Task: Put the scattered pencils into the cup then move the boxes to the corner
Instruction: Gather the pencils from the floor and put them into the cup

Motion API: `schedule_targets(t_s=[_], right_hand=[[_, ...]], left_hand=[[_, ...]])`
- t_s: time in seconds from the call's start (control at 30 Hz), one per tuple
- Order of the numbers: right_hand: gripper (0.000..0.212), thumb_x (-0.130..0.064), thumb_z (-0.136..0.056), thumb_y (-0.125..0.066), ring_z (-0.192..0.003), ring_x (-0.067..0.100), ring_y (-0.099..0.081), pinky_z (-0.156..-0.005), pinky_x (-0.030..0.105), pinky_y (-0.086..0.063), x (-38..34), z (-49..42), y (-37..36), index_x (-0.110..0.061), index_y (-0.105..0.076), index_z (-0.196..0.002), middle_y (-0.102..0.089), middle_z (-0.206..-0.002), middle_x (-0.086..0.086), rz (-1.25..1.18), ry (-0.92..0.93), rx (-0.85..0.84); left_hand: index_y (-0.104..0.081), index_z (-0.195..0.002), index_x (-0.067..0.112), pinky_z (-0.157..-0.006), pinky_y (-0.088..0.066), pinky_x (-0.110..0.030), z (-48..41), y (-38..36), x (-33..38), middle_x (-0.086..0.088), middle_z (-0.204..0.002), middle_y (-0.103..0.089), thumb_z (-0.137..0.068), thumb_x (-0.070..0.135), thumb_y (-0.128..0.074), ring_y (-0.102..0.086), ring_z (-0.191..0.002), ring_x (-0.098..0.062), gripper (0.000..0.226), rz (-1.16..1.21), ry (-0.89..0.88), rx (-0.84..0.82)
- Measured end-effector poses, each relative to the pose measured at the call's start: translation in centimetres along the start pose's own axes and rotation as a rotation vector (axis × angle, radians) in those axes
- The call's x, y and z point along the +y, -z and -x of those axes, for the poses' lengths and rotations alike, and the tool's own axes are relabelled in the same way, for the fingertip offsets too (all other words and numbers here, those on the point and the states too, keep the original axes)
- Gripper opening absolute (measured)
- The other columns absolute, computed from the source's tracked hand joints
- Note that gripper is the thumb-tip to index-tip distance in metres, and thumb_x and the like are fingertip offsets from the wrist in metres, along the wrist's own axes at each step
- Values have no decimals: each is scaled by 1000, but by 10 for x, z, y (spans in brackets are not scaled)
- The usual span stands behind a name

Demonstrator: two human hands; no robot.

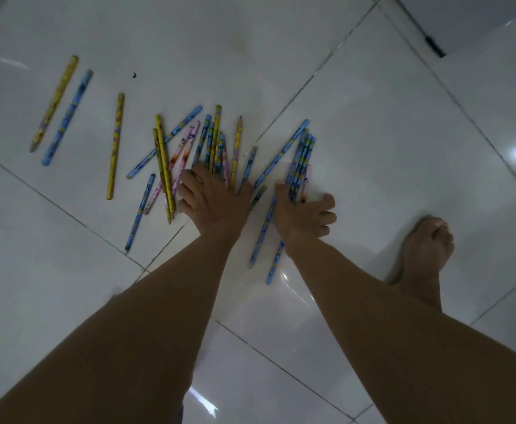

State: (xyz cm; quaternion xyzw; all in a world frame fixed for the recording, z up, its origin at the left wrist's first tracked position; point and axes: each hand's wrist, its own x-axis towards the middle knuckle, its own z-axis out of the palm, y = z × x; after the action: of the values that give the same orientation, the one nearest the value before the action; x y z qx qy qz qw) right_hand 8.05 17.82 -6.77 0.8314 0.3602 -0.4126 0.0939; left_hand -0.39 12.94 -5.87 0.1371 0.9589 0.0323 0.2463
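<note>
As pencils (116, 142) lay scattered on the floor (373, 117), left hand (217, 200) spread over them; right hand (296, 212) grip pinched a blue bundle (302, 157). No cup or boxes visible.

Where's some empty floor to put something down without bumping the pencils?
Bare tile lies right of the blue pencils held by the right hand, beyond the foot. There is more nearer you, left of the left forearm. It is crowded in the pencil pile around the left hand.

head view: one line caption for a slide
Left hand touches and right hand grips scattered pencils on a tile floor
</note>
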Motion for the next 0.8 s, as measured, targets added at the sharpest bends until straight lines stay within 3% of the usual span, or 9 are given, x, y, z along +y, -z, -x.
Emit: schedule_targets(t_s=[0.1, 0.17, 0.37, 0.5, 0.6, 0.73, 0.8], right_hand=[[102, -61, -67, -75, -120, 27, -31, -82, 34, -20, -2, 6, -6, -21, -15, -139, -26, -130, 9, 19, 63, -9], [105, -58, -63, -80, -122, 25, -30, -83, 33, -19, -1, 10, -7, -21, -18, -140, -26, -131, 8, 22, 136, -14], [111, -56, -57, -85, -124, 25, -28, -83, 32, -22, -3, 23, -13, -18, -20, -140, -26, -135, 7, 55, 202, -53], [108, -51, -60, -86, -124, 25, -29, -83, 33, -24, -6, 27, -18, -18, -20, -140, -26, -136, 7, 80, 192, -43], [93, -43, -69, -81, -123, 25, -30, -81, 31, -21, -9, 27, -24, -17, -23, -137, -28, -135, 7, 57, 197, -26], [60, -25, -84, -66, -121, 28, -36, -74, 25, -15, -9, 28, -31, -11, -31, -131, -33, -134, 10, 46, 239, 31], [50, -19, -87, -62, -119, 33, -41, -77, 30, -25, -7, 29, -33, -7, -35, -128, -36, -132, 13, 52, 269, 50]], left_hand=[[-29, -140, 5, -103, -32, -49, -3, -2, -1, -18, -142, -34, -62, 66, -72, -34, -130, -35, 108, -10, 60, 28], [-30, -137, 5, -100, -35, -48, -4, -3, -3, -17, -136, -37, -62, 63, -74, -37, -127, -34, 105, 6, 62, -5], [-39, -126, 2, -93, -41, -46, -9, 1, -11, -18, -126, -43, -83, 32, -67, -43, -118, -35, 60, 125, -80, -91], [-41, -121, -2, -84, -40, -37, -13, 1, -11, -20, -122, -44, -87, 18, -61, -46, -109, -34, 44, 158, -174, -149], [-41, -121, -3, -84, -38, -34, -12, -1, -9, -20, -122, -44, -89, 14, -54, -46, -107, -32, 38, 64, -209, -151], [-38, -124, 2, -87, -37, -33, -15, -8, -14, -15, -124, -43, -96, 6, -28, -47, -110, -27, 30, -204, -268, -140], [-37, -124, 1, -86, -40, -35, -13, -9, -17, -16, -124, -43, -96, -1, -18, -48, -109, -28, 34, -244, -288, -130]])
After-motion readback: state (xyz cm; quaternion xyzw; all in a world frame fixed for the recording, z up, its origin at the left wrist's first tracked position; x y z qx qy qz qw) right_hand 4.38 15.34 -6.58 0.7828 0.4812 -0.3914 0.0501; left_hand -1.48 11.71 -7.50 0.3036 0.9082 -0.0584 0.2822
